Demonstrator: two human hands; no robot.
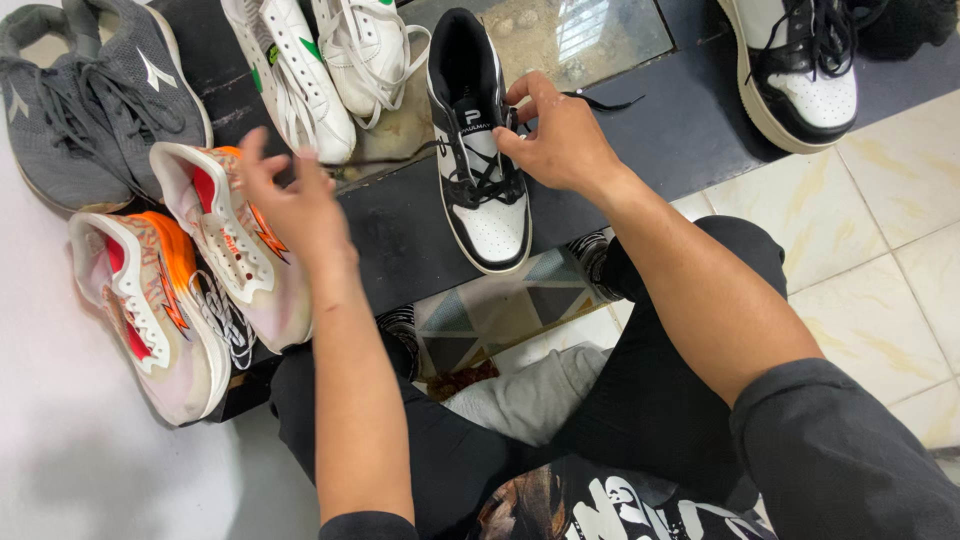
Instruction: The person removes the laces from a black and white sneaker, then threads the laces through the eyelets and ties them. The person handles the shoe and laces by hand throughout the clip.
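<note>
I watch the right hand pinch a black lace at the top eyelets of a black-and-white sneaker lying directly under its fingers, toe pointing back toward the person. The left hand hangs open and slightly blurred, gripping nothing, over an orange-and-white shoe whose twin lies just to that hand's outer side. To my eye, the lacing goes best with the shoe steadied by the free hand and the lace drawn evenly. Beyond the left hand sit grey trainers and white sneakers; past the right hand, the sneaker's mate. All rest on a dark low table with a glass inset, above pale floor tiles.
</note>
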